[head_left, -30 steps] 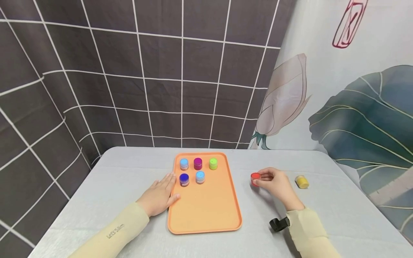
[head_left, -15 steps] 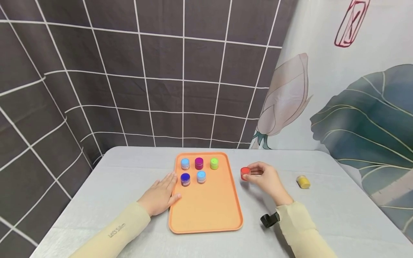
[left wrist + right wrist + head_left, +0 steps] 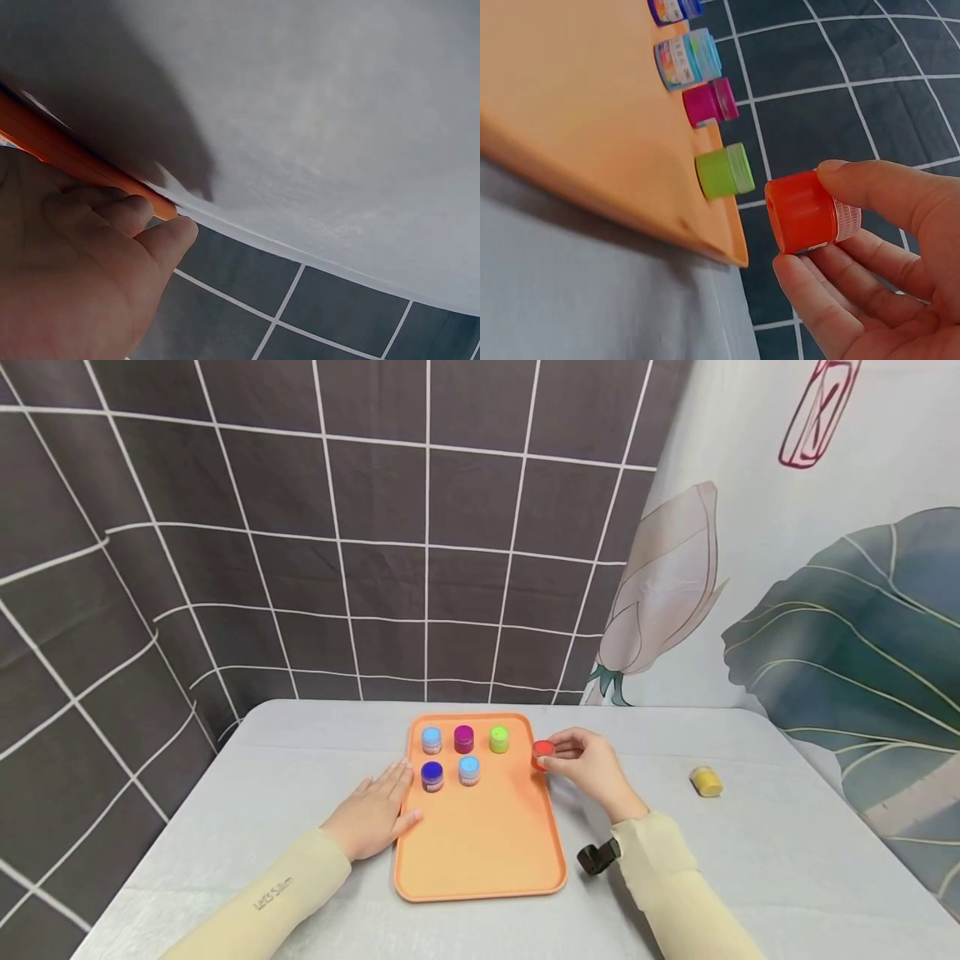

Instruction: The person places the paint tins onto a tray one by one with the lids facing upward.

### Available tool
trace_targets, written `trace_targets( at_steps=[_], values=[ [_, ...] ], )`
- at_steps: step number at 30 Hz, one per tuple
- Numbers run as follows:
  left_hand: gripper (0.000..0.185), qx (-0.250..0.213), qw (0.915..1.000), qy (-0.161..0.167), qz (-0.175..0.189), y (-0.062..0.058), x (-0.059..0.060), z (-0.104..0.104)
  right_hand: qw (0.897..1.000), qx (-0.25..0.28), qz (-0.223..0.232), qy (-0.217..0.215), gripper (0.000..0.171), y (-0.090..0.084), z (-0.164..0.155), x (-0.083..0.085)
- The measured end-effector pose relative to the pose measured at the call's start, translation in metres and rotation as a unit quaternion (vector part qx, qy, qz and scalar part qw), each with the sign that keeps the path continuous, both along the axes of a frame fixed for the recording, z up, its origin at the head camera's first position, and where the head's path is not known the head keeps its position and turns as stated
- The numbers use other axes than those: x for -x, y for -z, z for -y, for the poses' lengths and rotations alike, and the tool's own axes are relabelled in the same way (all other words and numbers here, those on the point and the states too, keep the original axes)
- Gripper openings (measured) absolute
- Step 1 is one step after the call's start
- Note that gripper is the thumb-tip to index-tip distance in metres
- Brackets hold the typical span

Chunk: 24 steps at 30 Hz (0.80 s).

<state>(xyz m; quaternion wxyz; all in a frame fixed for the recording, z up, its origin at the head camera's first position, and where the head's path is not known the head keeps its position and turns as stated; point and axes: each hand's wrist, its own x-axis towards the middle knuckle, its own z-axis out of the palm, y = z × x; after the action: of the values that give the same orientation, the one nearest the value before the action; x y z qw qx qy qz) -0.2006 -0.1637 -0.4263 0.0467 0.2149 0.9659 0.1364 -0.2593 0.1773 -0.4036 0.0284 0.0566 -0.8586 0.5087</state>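
My right hand [image 3: 581, 762] pinches a small red jar [image 3: 542, 753] [image 3: 808, 212] between thumb and fingers, just above the right rim of the orange tray [image 3: 480, 843]. On the tray stand a light blue jar [image 3: 431, 740], a purple jar [image 3: 463, 739] and a green jar [image 3: 498, 739] [image 3: 724, 171] in the far row, with a dark blue jar [image 3: 432, 775] and another light blue jar [image 3: 468, 770] in front. My left hand [image 3: 375, 810] lies flat on the table, its fingers [image 3: 112, 217] against the tray's left rim [image 3: 67, 154].
A yellow jar [image 3: 705, 781] sits alone on the grey table [image 3: 285, 777] to the right. Dark grid-pattern cloth hangs behind and to the left, a flower-print cloth to the right. The near half of the tray holds nothing.
My right hand has carried the red jar leftward from the table to the tray's right rim. The left hand has stayed in place.
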Motion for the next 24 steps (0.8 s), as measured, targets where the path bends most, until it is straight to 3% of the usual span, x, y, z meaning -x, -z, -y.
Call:
trace_targets(
  at_steps=[11,24],
  values=[
    [0.07,-0.002,1.0,0.001,-0.002,-0.001,0.0,-0.002,0.999,0.02,0.025,-0.011,0.034,0.008,0.025,0.012],
    [0.071,0.0,1.0,-0.003,0.005,-0.001,0.0,-0.002,0.998,-0.02,0.055,-0.035,0.027,0.01,0.043,0.017]
  ],
)
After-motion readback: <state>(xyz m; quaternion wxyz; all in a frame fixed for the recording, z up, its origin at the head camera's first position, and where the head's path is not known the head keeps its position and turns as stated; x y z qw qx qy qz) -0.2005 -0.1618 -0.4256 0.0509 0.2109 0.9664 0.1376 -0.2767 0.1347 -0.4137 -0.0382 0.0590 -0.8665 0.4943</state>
